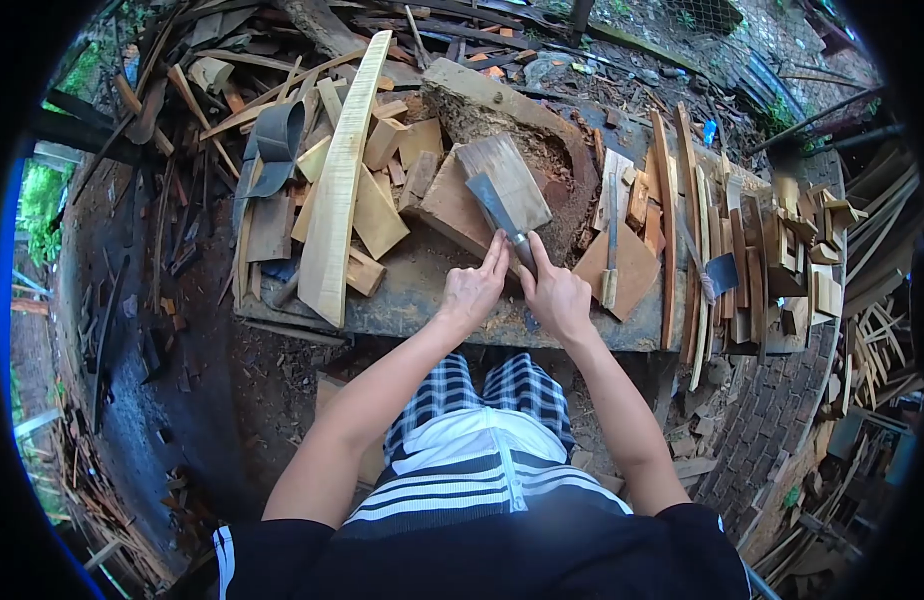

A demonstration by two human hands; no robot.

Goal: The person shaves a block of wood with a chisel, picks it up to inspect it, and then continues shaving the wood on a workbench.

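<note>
A knife with a broad dark blade [490, 205] lies over a wooden block [504, 172], its handle toward me. My right hand [556, 292] is wrapped round the handle at the block's near edge. My left hand [476, 283] is just left of it, fingers stretched forward and touching or nearly touching the handle's left side. Under the block is a wider wooden piece [456, 208]. A second long thin blade with a light handle [610, 285] rests on a brown board [632, 268] to the right.
A long pale plank [344, 185] stands out left of the blocks, beside wood offcuts [382, 215] and a curved grey sheet [274, 150]. Long brown strips [668, 235] and stacked small pieces [787, 250] cover the right side. Behind is a thick rough log slab [517, 110].
</note>
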